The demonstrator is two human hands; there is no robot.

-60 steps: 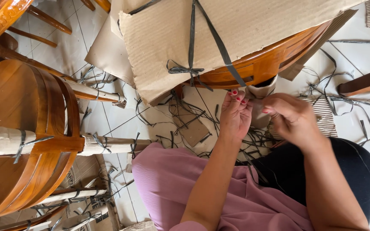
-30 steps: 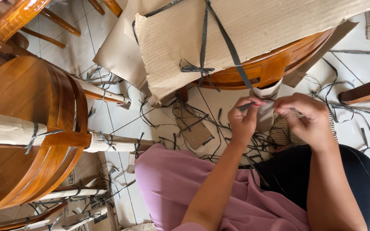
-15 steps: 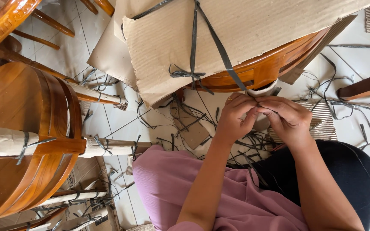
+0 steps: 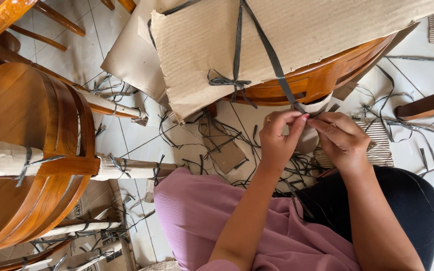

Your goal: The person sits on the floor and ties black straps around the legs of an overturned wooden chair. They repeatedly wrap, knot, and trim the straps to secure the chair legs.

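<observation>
Dark plastic strap [image 4: 277, 70], flat and narrow, crosses the cardboard-wrapped chair [image 4: 327, 30] ahead; left hand [image 4: 276, 138] and right hand [image 4: 341, 138] meet, fingers pinched closed on its near end, above the strap-littered tile floor [image 4: 187, 135].

The dark strap [image 4: 277, 65] runs down off the cardboard sheet [image 4: 287, 35] and vanishes behind the left hand [image 4: 277, 140] and right hand [image 4: 342, 140]; where the fingers [image 4: 301, 120] meet, whatever they pinch is too small to make out. The pale wrapped chair leg [image 4: 310, 135] behind them is mostly covered. The cardboard sheet is cut off at the far edge and masks most of the wooden seat [image 4: 322, 75]. On the left, the round wooden chair [image 4: 21, 150] runs out of view. Loose strap offcuts [image 4: 212, 145] on the floor blur together.
</observation>
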